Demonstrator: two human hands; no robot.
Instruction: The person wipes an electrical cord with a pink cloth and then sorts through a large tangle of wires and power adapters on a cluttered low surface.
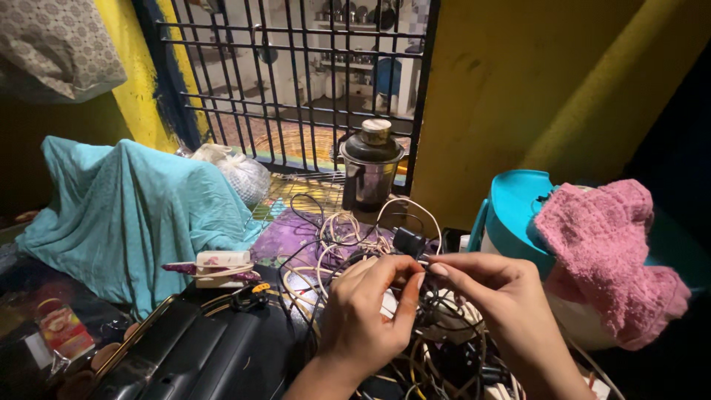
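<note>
My left hand and my right hand meet over a tangle of white and black cables. Both pinch the same thin cable end near a small black plug, fingertips touching at the middle. The cable pile spreads under and behind my hands, over a purple cloth. What lies under my palms is hidden.
A steel mixer jar with a black lid stands behind the cables by a barred black grille. A teal cloth covers something at left. At right, a pink towel lies on a teal-lidded container. A black case sits front left.
</note>
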